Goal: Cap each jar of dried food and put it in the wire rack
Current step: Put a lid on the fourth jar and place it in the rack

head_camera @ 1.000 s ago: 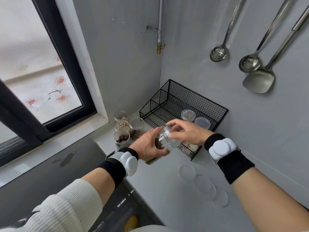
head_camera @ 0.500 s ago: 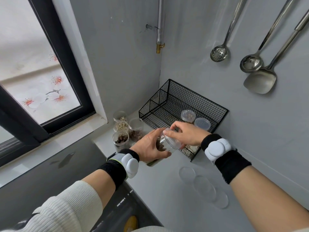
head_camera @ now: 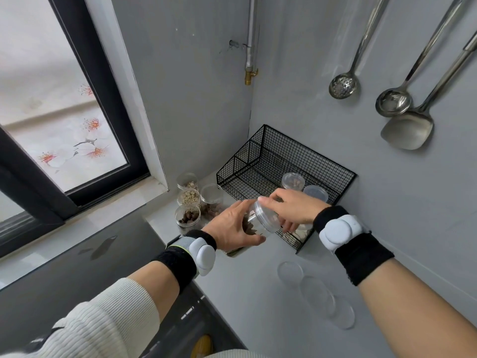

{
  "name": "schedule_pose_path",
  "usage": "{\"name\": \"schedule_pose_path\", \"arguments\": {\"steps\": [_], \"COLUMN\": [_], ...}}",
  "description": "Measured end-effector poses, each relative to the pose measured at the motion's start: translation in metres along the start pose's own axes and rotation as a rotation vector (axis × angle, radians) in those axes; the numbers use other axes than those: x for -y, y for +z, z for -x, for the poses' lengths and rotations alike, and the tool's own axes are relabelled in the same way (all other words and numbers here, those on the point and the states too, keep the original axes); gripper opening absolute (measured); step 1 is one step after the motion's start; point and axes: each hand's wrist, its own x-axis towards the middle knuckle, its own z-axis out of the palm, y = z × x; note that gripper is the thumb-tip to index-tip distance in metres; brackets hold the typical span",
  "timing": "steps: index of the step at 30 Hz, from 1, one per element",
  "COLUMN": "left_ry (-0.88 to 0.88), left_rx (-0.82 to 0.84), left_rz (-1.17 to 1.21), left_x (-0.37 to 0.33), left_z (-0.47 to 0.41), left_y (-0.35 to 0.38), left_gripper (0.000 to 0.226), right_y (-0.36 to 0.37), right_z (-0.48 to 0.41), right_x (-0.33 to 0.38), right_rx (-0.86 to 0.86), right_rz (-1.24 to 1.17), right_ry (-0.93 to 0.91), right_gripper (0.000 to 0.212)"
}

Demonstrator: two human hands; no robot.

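A grey bench (head_camera: 247, 301) runs into a corner under a frosted window, with the black wire rack (head_camera: 260, 161) as the landmark. Left of the rack stand four uncapped jars (head_camera: 188, 215) of dried food. In front of the rack's near edge the left hand (head_camera: 232, 228) wraps the body of a clear plastic jar (head_camera: 258, 223) held tilted in the air. The right hand (head_camera: 291, 208) has its fingers (head_camera: 268, 200) curled round the lid (head_camera: 265, 215), seated on the mouth. The jar looks light, stiff and smooth — likely slippery, so best gripped round the wall. Two capped jars (head_camera: 293, 180) already sit inside the rack; spare lids (head_camera: 290, 271) lie on the bench nearer the person.
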Motion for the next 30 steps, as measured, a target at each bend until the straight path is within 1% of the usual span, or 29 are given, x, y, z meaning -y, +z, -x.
{"name": "schedule_pose_path", "arguments": {"steps": [2,3,4,6,8,11,15,17,20,24,27,30], "left_ry": [-0.007,-0.008,-0.009,-0.013,-0.021,-0.035,-0.048,-0.049,-0.045,-0.062,-0.047,-0.012], "left_rx": [-0.030,-0.028,-0.017,0.001,-0.016,-0.020,-0.020,-0.048,-0.070,-0.091,-0.105,-0.104], "left_rz": [0.017,0.018,0.012,0.003,0.005,-0.003,0.001,0.024,0.016,0.014,0.042,0.050], "left_x": [-0.001,-0.002,-0.002,-0.003,-0.005,-0.007,-0.010,-0.011,-0.009,-0.002,0.001,0.006], "left_z": [-0.001,-0.001,-0.001,-0.001,-0.001,-0.002,-0.001,0.000,-0.001,-0.002,-0.018,-0.048], "left_y": [0.000,0.000,0.001,0.003,0.003,0.004,0.010,0.016,0.023,0.031,0.033,0.028], "left_gripper": [0.089,0.089,0.089,0.086,0.086,0.091,0.087,0.086,0.088,0.093,0.094,0.105], "right_y": [0.000,0.000,0.002,0.006,0.007,0.003,0.008,0.010,0.010,0.021,0.021,0.006], "right_z": [0.000,0.000,0.002,0.003,0.004,0.007,0.006,0.006,0.007,0.007,0.000,-0.016], "right_x": [-0.002,-0.002,-0.001,-0.002,-0.005,-0.006,-0.003,-0.004,-0.008,-0.016,-0.022,-0.021], "right_rx": [0.035,0.067,0.075,0.012,-0.055,0.004,-0.026,-0.038,-0.061,-0.079,-0.108,-0.191], "right_rz": [-0.011,-0.035,-0.044,0.001,0.032,0.010,0.057,0.135,0.190,0.149,0.092,-0.007], "right_ry": [-0.005,-0.026,-0.040,-0.015,0.000,-0.065,-0.036,-0.025,-0.017,-0.045,-0.035,-0.027], "right_gripper": [0.087,0.089,0.087,0.078,0.083,0.086,0.069,0.070,0.076,0.075,0.082,0.084]}}
